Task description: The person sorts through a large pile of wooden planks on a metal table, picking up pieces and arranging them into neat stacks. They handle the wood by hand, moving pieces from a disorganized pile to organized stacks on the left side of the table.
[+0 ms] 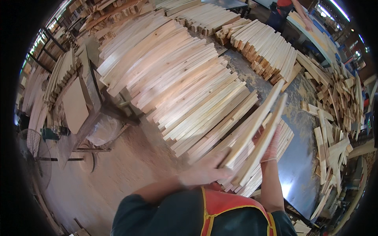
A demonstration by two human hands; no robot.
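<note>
Two long pale wooden strips are raised at a slant over the stack in front of me, a left strip (252, 125) and a right strip (264, 142), with a gap between them. My left hand (204, 169), a little blurred, grips the near end of the left strip, its thumb reaching toward the right strip. In a pinkish knit glove, my right hand (271, 146) wraps the right strip from its outer side; fingertips show in the gap. Beneath both lies a row of similar strips (285, 137), partly covered by the raised pair and my hands.
A long row of strips (177, 74) runs away to the far left. Another stack (267, 47) sits farther off on the dusty metal table (299, 157). Loose offcuts (334, 102) pile up at right. At left stand a fan (33, 143) and a bench (94, 86). A co-worker's arm (302, 13) shows far right.
</note>
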